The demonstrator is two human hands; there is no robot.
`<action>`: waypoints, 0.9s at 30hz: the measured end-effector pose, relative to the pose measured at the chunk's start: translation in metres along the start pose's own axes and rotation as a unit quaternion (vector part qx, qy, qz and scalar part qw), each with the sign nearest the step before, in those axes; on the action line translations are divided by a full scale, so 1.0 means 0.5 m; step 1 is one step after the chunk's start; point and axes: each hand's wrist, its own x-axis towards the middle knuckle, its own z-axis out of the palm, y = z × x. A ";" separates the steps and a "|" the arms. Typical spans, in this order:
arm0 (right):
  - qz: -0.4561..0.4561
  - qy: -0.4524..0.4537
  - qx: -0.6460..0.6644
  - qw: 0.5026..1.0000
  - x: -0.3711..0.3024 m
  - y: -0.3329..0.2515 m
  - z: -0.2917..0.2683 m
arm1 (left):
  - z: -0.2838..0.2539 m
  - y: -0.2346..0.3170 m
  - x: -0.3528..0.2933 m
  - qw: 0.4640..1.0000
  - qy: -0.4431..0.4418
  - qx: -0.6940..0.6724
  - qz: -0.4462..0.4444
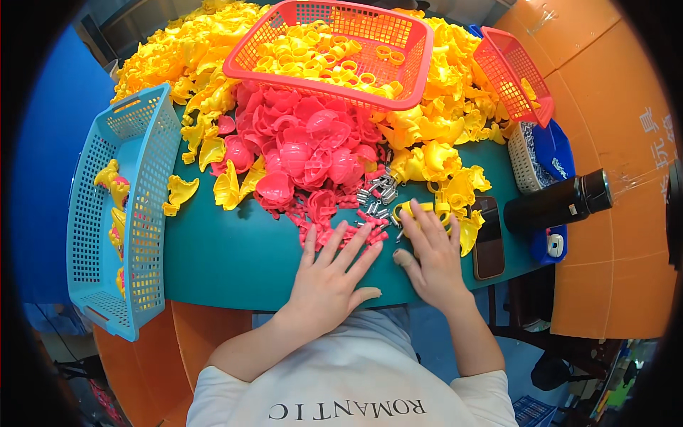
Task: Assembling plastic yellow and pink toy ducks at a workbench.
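Observation:
My left hand (329, 276) lies palm down at the table's near edge with its fingers spread. Its fingertips touch several small pink plastic pieces (321, 205). To its right, my right hand (432, 256) is also spread, its fingertips over yellow plastic rings (442, 211). Tan wraps cover the tips of both thumbs. Small silver metal pins (378, 192) lie loose just beyond and between the hands. Behind them rises a heap of pink curved plastic shells (313, 146). Neither hand grips anything that I can see.
A red basket (327, 87) of yellow rings stands on the heaps of yellow shells (178, 50). At left is a light-blue basket (148, 220) holding yellow-and-pink pieces. To the right are a phone (488, 238), a black bottle (548, 212), a white basket (523, 160) and another red basket (509, 78).

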 end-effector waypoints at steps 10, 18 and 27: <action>-0.006 -0.023 0.004 1.000 0.031 0.018 -0.005 | -0.007 -0.015 -0.031 0.998 0.029 0.030 -0.055; 0.047 0.019 -0.019 0.998 0.041 0.019 0.010 | -0.016 -0.048 -0.066 0.981 0.175 -0.040 -0.076; 0.033 0.015 -0.080 0.996 0.050 0.005 0.020 | -0.066 -0.111 -0.083 0.935 0.289 -0.048 -0.198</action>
